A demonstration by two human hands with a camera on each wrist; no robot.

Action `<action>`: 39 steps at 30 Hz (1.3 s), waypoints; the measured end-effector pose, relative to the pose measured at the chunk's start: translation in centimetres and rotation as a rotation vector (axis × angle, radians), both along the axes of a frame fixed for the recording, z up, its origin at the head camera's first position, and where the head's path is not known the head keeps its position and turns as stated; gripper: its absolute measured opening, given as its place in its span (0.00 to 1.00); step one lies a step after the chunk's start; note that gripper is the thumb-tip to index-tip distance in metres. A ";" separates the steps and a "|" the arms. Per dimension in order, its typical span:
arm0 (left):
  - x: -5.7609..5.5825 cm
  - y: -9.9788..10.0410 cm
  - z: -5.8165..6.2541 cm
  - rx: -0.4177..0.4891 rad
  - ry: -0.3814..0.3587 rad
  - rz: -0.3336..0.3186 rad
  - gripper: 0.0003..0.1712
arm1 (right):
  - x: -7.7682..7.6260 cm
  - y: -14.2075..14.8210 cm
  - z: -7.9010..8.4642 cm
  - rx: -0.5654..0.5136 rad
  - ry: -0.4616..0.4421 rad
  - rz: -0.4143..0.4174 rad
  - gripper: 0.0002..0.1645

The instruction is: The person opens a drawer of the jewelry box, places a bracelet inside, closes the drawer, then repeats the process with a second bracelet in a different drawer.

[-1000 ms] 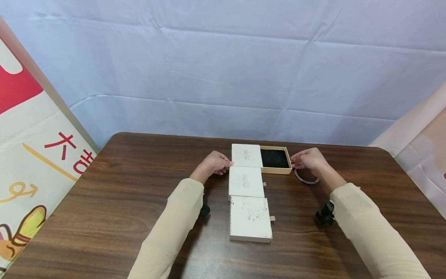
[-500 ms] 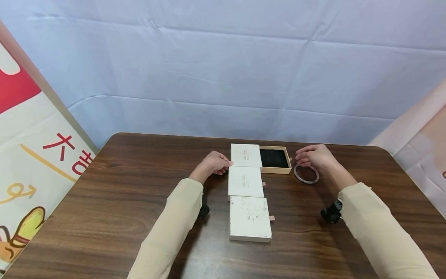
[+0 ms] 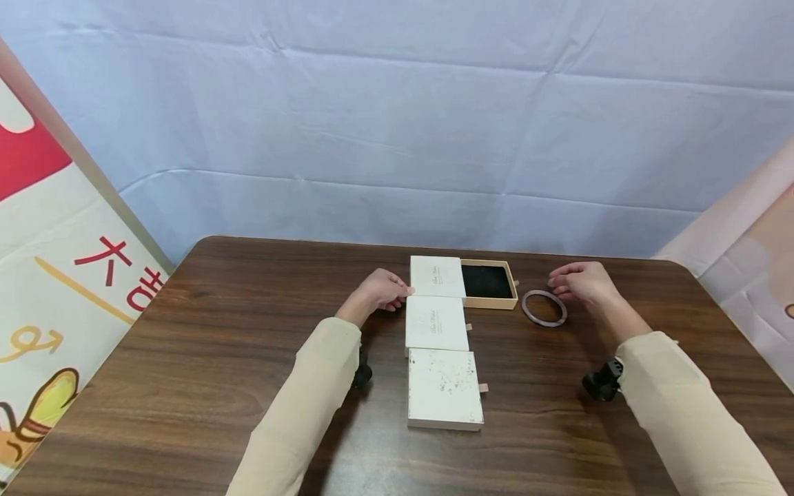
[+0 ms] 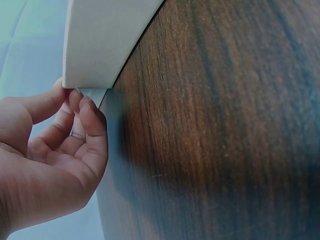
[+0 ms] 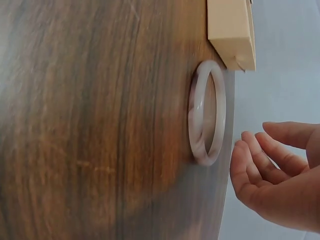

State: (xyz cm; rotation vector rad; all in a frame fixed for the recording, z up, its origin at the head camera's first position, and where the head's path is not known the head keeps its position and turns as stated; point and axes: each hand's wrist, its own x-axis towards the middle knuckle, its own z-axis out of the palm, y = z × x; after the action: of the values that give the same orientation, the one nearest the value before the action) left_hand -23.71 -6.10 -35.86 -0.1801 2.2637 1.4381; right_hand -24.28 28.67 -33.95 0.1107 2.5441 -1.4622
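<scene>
At the back of the table, a white drawer box point(image 3: 437, 276) has its tan tray point(image 3: 490, 303) with black lining pulled out to the right. My left hand point(image 3: 383, 290) grips this box at its left end near the front corner; in the left wrist view, the thumb and curled fingertips meet at the corner of the white box point(image 4: 100, 45). A pale, purplish bangle point(image 3: 526, 316) lies flat on the table to the right of the tray. My right hand point(image 3: 583, 282) hovers beyond and right of the bangle, fingers loosely bent, holding nothing.
Two more white boxes stand in a column toward me: a middle box point(image 3: 437, 324) and a speckled near box point(image 3: 444, 387), each with a small pink tab on its right side. The wooden table point(image 3: 279, 289) ends at a pale cloth backdrop point(image 3: 397, 124).
My right hand has left the tray's right end and moved rightward, past the bangle, which now shows fully. My left hand has stayed at the back box's left end.
</scene>
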 end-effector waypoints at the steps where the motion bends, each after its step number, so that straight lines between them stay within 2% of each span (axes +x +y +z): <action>1: 0.0 0.0 0.0 0.000 0.000 0.000 0.08 | 0.0 0.1 0.0 0.011 -0.003 -0.005 0.21; 6: 0.0 0.0 -0.1 0.003 0.002 0.003 0.08 | 0.1 0.6 -0.4 0.063 -0.027 -0.006 0.22; 13: 0.0 0.0 -0.1 0.009 0.003 0.003 0.08 | 0.3 0.6 -0.8 0.080 -0.056 -0.005 0.22; 31: 0.0 0.0 0.0 0.024 0.000 0.006 0.08 | 0.7 0.7 -1.5 0.055 -0.052 -0.052 0.21; 39: 0.0 -0.1 0.0 0.030 -0.008 0.003 0.08 | 0.7 0.9 -2.2 0.113 -0.025 -0.063 0.20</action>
State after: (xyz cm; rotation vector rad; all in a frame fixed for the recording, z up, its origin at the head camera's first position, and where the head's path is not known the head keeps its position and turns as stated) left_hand -23.69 -6.18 -35.86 -0.1790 2.2351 1.4699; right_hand -23.54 29.52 -36.13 0.2267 2.6246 -1.3284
